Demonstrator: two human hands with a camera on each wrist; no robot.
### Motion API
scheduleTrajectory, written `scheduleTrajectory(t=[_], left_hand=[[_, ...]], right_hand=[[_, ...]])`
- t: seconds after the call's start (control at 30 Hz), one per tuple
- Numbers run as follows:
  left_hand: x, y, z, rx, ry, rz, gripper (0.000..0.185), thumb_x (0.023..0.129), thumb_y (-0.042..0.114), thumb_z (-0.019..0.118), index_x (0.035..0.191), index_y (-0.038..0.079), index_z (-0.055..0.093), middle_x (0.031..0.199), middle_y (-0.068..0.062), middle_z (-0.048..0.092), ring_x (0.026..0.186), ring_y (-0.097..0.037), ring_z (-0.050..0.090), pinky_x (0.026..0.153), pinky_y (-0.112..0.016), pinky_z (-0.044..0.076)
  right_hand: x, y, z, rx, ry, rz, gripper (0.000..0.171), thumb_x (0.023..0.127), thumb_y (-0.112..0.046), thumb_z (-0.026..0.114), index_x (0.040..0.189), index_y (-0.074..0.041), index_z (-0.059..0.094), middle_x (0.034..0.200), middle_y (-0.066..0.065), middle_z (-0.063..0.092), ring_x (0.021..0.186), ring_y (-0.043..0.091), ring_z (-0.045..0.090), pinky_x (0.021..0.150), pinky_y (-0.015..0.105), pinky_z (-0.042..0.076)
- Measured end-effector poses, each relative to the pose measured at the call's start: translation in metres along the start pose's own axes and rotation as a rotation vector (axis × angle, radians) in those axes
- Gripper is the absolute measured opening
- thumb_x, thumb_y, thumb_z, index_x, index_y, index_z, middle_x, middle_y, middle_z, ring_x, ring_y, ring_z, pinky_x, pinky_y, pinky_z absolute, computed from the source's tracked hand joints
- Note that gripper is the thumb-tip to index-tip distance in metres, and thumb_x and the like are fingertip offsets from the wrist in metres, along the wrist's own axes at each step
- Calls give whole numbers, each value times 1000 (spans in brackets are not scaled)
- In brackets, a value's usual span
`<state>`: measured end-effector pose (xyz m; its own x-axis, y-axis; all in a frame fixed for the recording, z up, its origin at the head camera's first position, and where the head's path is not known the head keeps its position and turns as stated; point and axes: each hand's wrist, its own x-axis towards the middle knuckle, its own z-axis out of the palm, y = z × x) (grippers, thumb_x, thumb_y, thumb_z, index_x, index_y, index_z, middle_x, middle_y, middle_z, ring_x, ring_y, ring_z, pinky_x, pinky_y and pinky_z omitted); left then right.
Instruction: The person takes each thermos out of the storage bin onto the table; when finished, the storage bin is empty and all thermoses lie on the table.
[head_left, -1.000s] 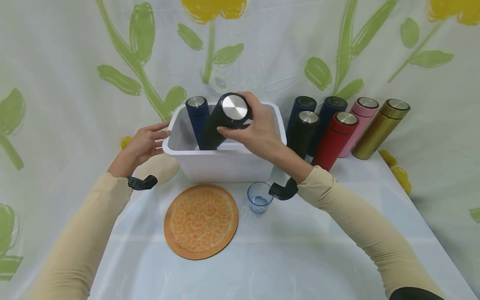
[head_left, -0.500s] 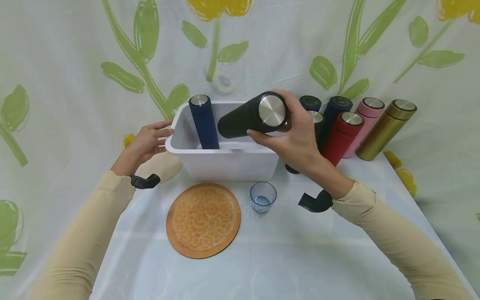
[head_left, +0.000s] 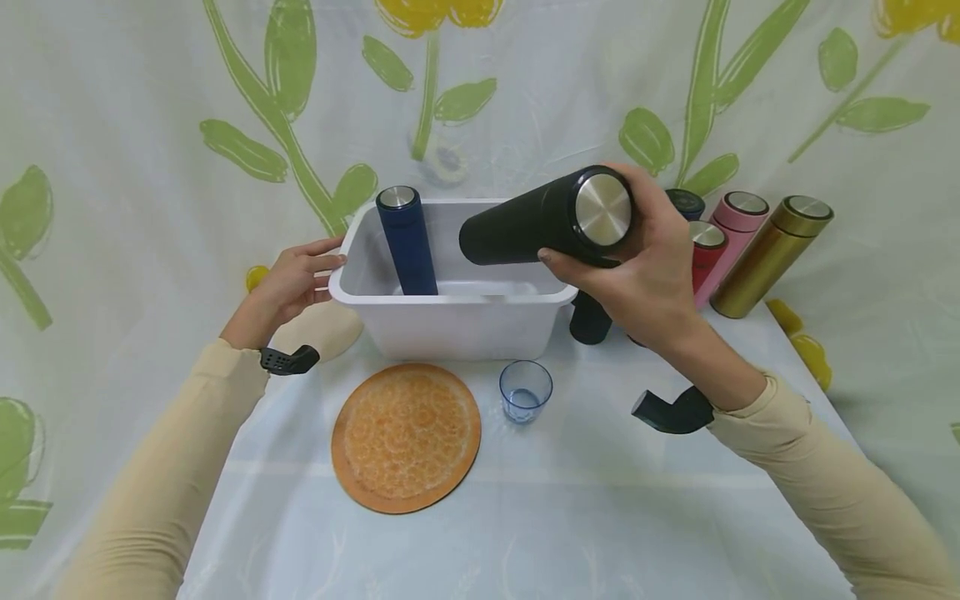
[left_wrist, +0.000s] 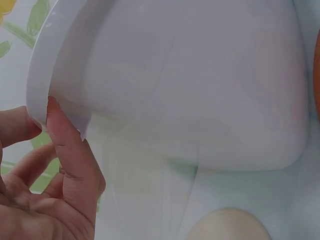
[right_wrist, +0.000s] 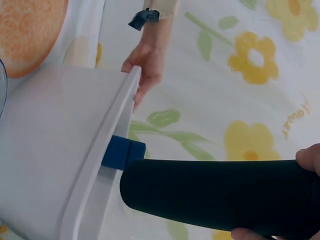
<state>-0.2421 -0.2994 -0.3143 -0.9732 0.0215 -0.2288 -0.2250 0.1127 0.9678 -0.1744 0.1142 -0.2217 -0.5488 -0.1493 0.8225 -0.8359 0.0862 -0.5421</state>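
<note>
Black flask [head_left: 540, 223], matte body with a steel cap, lies nearly level in the air, cap toward the camera, base over the white bin [head_left: 450, 321]. Bin sits upright on the table.

A matt black flask [head_left: 536, 225] with a brushed-metal cap face is gripped by the right hand [head_left: 645, 267]; below the grip, a smooth, slightly glossy white plastic tub [head_left: 457, 321] is touched at its rim by the left hand [head_left: 288, 283], and a matt dark blue flask [head_left: 407, 242] with a like metal cap is seen inside it. Behind the right hand, a matt pink flask [head_left: 731, 229] and a satin, metallic gold flask [head_left: 765, 258] are shown. Nearer than the grip, a clear bluish plastic or glass cup [head_left: 526, 392] and an orange mat [head_left: 406, 435] of grainy, printed surface are laid on a smooth cloth [head_left: 525, 517] with a slight sheen.
</note>
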Motion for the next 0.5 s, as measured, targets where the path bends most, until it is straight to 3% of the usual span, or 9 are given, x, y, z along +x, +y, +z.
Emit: scheduleTrajectory(t=[0.33, 0.5], left_hand=[[0, 1, 0, 8, -5, 1, 62, 102, 24, 58, 158, 19, 32, 153, -10, 36, 96, -13, 67, 80, -26, 57], [1, 1, -1, -9, -8, -1, 61, 103, 22, 58, 158, 17, 33, 152, -9, 36, 93, -13, 67, 78, -26, 57]], right_hand=[[-9, -11, -24, -98, 25, 81, 72, 58, 18, 85, 124, 8, 59, 114, 7, 64, 105, 24, 60, 97, 33, 51], [-16, -15, -35, -117, 25, 78, 73, 55, 20, 84, 123, 9, 59, 115, 11, 65, 107, 26, 61, 98, 33, 50]])
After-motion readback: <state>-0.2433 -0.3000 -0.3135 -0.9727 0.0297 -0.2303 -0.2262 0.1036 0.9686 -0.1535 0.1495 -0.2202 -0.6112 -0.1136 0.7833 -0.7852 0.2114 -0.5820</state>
